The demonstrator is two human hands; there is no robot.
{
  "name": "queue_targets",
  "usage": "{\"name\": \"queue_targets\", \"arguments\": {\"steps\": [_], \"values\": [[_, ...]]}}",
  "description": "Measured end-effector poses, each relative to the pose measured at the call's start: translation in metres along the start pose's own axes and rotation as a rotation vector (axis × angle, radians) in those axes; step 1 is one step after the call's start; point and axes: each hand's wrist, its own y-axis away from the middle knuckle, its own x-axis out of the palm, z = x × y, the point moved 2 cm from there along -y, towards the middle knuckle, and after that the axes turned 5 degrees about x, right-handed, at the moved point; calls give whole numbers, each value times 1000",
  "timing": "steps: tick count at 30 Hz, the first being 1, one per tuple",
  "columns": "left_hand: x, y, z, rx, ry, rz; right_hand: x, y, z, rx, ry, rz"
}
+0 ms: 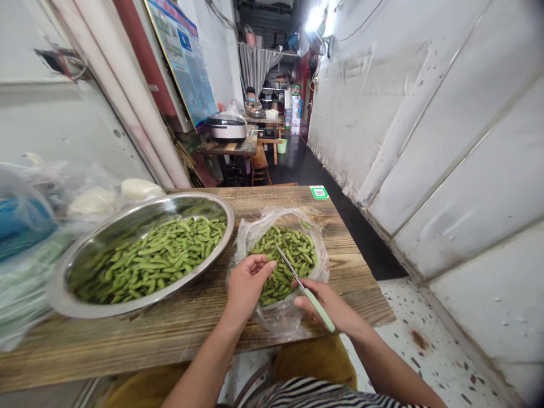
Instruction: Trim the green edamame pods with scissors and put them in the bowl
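My right hand (325, 303) grips a pair of scissors (317, 309) with pale green handles. Their metal blades point up and left over a clear plastic bag (242, 238). Inside the opened bag lies a heap of green edamame pods (293, 243). At the bag's near left side is my left hand (249, 280), its fingers curled in and the thumb reaching toward the blade tips. Whatever those fingers may hold is hidden. To the left stands a wide steel basin (225, 209), holding many more edamame pods (170, 255).
Both containers rest on a wooden table (357, 266) with a green code sticker (319, 192) at its far corner. Plastic bags (25, 243) crowd the left end. Beyond, an electric cooker (227, 127) sits on another table, and a person (252, 102) is farther back.
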Motion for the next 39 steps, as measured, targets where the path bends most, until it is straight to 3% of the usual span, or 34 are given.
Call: {"name": "queue_targets", "arguments": {"steps": [5,19,23,27,33,39], "values": [[-2,2,-1,30,-120,9,-3,2,8,-97,83,-15],[-3,6,-14,107,-285,52,-7,3,10,-132,193,-24],[-3,7,-15,102,-266,81,-2,5,7,12,18,40],[-1,6,-13,28,-178,93,3,3,4,121,-141,51],[-3,2,-10,-93,191,-25,3,-1,2,60,-157,39],[-2,5,-10,-143,302,-68,5,1,3,17,-89,114]]}}
